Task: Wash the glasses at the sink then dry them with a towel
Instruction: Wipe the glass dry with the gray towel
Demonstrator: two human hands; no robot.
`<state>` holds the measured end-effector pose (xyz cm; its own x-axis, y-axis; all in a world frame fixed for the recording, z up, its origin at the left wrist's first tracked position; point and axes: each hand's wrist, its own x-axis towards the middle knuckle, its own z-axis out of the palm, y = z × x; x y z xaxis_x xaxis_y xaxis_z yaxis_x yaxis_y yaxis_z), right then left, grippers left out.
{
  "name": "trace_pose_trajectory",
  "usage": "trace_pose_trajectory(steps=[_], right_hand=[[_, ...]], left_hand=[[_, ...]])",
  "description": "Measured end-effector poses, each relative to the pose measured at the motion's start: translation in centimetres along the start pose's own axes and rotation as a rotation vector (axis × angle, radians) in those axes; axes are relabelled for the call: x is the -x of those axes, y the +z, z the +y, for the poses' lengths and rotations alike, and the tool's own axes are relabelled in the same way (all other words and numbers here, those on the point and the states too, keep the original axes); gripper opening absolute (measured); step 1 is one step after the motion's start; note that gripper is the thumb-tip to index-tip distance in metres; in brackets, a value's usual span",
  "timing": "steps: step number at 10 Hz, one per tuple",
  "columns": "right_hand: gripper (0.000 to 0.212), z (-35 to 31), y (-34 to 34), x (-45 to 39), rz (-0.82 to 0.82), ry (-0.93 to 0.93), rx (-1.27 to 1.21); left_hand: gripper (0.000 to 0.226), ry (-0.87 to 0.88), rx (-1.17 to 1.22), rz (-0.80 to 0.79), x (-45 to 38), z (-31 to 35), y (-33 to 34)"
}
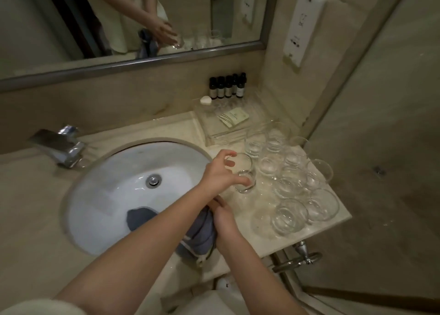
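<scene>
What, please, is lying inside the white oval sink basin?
Inside the white oval sink basin sit a chrome drain plug and part of a grey-blue towel; forearms cover the rest.

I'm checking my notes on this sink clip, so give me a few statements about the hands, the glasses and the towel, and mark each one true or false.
1. The left hand is at a glass on the counter right of the sink. True.
2. The right hand holds a white sponge. False: it grips a blue-grey towel.
3. Water is running from the tap. False: no stream shows, and the basin looks drained.
4. Many more glasses stand grouped on the counter's right end. True.
5. The small dark bottles stand inside the sink. False: they stand against the back wall, behind a clear tray.
</scene>
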<state>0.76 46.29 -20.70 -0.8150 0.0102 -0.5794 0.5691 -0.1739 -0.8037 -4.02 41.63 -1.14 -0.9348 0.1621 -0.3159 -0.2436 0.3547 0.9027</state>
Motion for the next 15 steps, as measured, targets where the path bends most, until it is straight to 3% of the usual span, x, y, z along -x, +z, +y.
trace_pose_trajectory(steps=[3,5,6,7,9,10,11,12,13,14,15], right_hand=[[0.018,-9.3,10.2,8.4,-0.120,-0.109,-0.022],[0.020,-11.7,15.6,12.6,-0.114,-0.179,-0.064],[0.024,-12.1,18.2,14.2,-0.105,-0.303,-0.002],[0.028,-13.4,20.0,16.3,-0.094,-0.434,0.020],[0.034,-14.9,23.2,20.4,-0.200,-0.808,0.173],[0.045,-14.3,24.8,21.3,-0.244,-1.015,0.419],[0.050,-14.2,25.9,22.1,-0.259,-1.092,0.616],[0.048,-14.7,26.4,22.5,-0.318,-1.052,0.703],[0.047,-15.0,26.6,22.6,-0.346,-1.019,0.682],[0.050,-15.0,26.4,22.4,-0.335,-0.964,0.606],[0.051,-15.2,26.2,22.2,-0.333,-0.873,0.508]], left_hand=[[0.093,0.009,0.579,0.209,7.1,1.7,-11.8],[0.075,0.067,0.835,0.353,12.2,-0.3,-19.3],[0.063,0.076,0.909,0.439,13.9,-1.9,-21.8],[0.070,0.071,1.031,0.553,15.2,-3.1,-23.3],[0.030,0.078,1.042,0.724,16.6,-5.0,-24.0],[0.031,0.124,1.010,0.713,16.8,-5.2,-23.6],[0.052,0.169,1.009,0.742,17.2,-5.5,-23.9],[0.066,0.142,0.978,0.786,17.4,-5.9,-24.5],[0.054,0.117,0.988,0.778,17.3,-6.5,-25.0],[0.078,0.073,0.989,0.663,17.7,-6.2,-25.3],[0.068,0.087,0.988,0.607,18.0,-5.9,-25.5]])
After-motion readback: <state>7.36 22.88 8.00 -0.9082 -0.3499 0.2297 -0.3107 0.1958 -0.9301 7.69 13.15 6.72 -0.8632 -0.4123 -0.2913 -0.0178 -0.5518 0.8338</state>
